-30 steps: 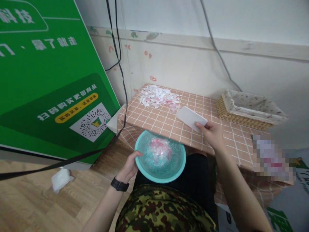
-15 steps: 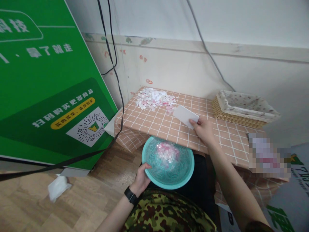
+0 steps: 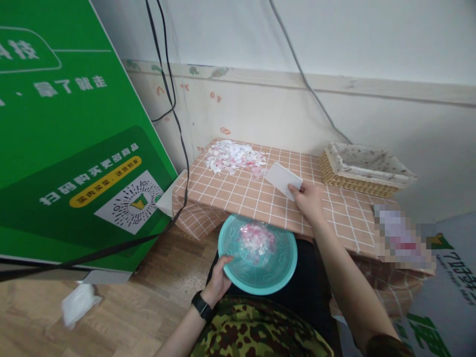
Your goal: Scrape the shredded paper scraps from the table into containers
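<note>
Near: I had the left hand (image 3: 219,280) grasping the teal basin (image 3: 285,267) by its left rim, over the lap (image 3: 310,277), just below the desk (image 3: 219,195) edge. Looked like light, springy plastic; rim best hold. Pinkish bits (image 3: 256,242) inside, probably slippery, near weightless. Right hand (image 3: 309,197) pinched the white card (image 3: 279,177) by its right end, over the desk; seemed thin, stiffish; desk contact, couldn't tell. Far: paper scraps (image 3: 231,155), likely flyaway; wicker basket (image 3: 349,184) right.
</note>
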A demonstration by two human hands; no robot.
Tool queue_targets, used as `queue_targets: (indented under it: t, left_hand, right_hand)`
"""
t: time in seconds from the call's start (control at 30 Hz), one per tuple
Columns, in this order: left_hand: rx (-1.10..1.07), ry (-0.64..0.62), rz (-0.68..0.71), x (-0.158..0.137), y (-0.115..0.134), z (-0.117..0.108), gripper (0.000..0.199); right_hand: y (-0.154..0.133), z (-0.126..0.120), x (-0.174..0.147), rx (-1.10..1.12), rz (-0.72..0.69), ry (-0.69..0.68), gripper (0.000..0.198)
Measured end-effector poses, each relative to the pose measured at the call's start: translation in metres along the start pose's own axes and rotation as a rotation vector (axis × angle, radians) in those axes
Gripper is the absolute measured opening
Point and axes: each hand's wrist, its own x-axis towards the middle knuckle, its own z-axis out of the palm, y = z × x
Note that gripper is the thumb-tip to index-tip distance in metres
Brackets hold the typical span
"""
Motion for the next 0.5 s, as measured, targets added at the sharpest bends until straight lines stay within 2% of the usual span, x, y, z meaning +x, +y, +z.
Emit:
queue_targets:
  t: [0.23, 0.5]
  left_hand:
    - [0.008, -0.001, 0.016, 0.002, -0.001, -0.002, 0.023]
    - [0.002, -0.012, 0.001, 0.002, -0.001, -0.002, 0.022]
  right_hand:
    - [-0.019, 0.017, 0.012, -0.063, -0.025, -0.003, 0.032]
    - [-0.029, 0.021, 0.037, 0.061, -0.121, -0.172, 0.033]
